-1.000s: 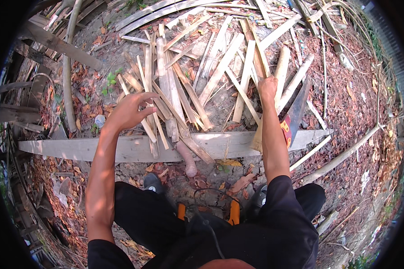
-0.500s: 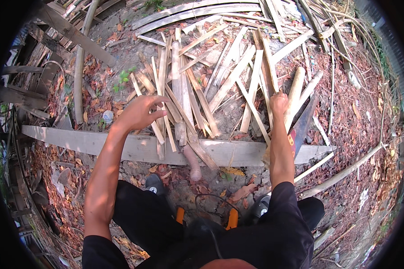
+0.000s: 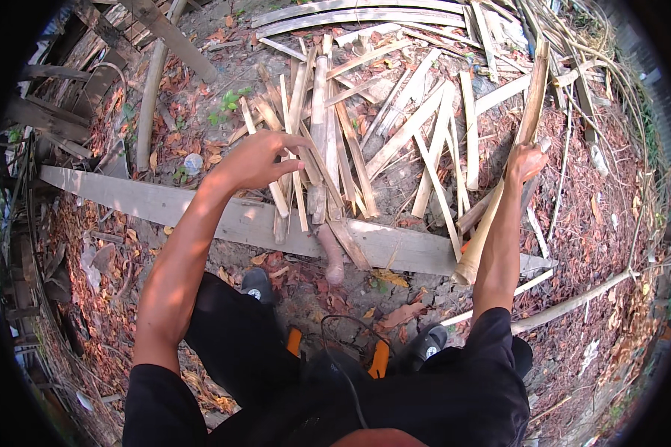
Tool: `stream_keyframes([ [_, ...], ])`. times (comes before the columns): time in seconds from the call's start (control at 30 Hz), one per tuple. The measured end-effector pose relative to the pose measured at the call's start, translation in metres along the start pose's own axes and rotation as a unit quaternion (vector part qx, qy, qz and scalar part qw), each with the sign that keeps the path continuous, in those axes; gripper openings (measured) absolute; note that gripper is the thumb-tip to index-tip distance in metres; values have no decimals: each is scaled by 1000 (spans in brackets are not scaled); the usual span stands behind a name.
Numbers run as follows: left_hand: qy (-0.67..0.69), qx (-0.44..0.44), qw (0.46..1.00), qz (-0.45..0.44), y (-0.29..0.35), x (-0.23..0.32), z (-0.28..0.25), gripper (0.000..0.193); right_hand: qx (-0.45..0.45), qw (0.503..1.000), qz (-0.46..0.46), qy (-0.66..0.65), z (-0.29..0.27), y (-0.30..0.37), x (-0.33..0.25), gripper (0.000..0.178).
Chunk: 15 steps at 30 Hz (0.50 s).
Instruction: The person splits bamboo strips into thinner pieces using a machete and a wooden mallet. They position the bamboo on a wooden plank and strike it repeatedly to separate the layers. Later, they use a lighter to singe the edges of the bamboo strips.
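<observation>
My right hand (image 3: 527, 162) is closed around a long split bamboo piece (image 3: 531, 112), held steeply with its lower end (image 3: 466, 270) over the grey plank (image 3: 395, 249). To the left, my left hand (image 3: 270, 160) hovers with fingers apart and slightly curled, holding nothing. It is over a loose pile of split bamboo strips (image 3: 358, 160). A rounded wooden handle (image 3: 333, 257) sticks out over the near edge of the plank; what it belongs to is hidden among the strips. More pale strips (image 3: 410, 127) fan out between my hands.
Long slats (image 3: 358, 15) lie at the back. At the left are a pole (image 3: 150, 104) and weathered boards (image 3: 175, 41). A thin branch (image 3: 574, 302) lies at the right, on leaf-strewn ground. My shoes (image 3: 429, 343) are just this side of the plank, with orange parts (image 3: 379, 359) between them.
My right hand has moved right and lifted the split bamboo piece from the strips. My left hand has shifted slightly right relative to the view and stays empty. The view has turned a little.
</observation>
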<state>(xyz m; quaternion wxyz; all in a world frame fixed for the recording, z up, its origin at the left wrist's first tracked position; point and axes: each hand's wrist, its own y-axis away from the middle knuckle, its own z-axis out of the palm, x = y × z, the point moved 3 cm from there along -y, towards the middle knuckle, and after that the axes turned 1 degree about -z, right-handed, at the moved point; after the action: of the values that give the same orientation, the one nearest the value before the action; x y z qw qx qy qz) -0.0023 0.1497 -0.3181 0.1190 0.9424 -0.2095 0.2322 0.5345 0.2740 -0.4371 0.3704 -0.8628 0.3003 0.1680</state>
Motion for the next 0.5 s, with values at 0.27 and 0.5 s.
stream_keyframes([
  [0.27,66,175,972,140,-26,56,9,62,-307,696,188,-621,-117,137,-131,19],
  [0.5,74,181,930,310,-18,99,15,54,-500,556,240,-619,-183,228,-201,32],
])
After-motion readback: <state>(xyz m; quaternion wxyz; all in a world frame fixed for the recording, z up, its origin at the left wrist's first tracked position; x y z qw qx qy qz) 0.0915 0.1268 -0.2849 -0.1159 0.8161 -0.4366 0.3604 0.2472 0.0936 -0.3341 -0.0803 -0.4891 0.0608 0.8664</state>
